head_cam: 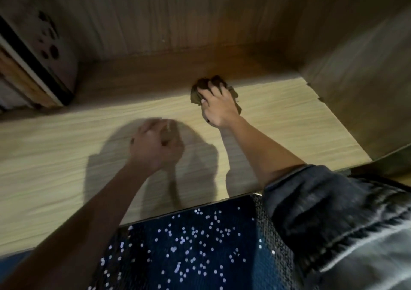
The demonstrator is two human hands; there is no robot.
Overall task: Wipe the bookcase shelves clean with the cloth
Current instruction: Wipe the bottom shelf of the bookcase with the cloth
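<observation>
Pale, straight-grained laminate shelf point(278, 111) under a dim brown back panel, leaning books point(33, 67) at far left. Mid-wipe near the back edge, right of centre: right hand point(219, 105) pressing on a crumpled dark-brown cloth point(213, 84), fingers spread and curled over the soft wad; left hand point(155, 147) blurred nearer the front, fingers curled in, nothing visibly held. Next, probably a flat sweep toward the right wall corner, with steady downward pressure against bunching.

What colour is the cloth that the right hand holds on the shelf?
The cloth is dark olive-brown; the head view, the only one, shows it.
</observation>
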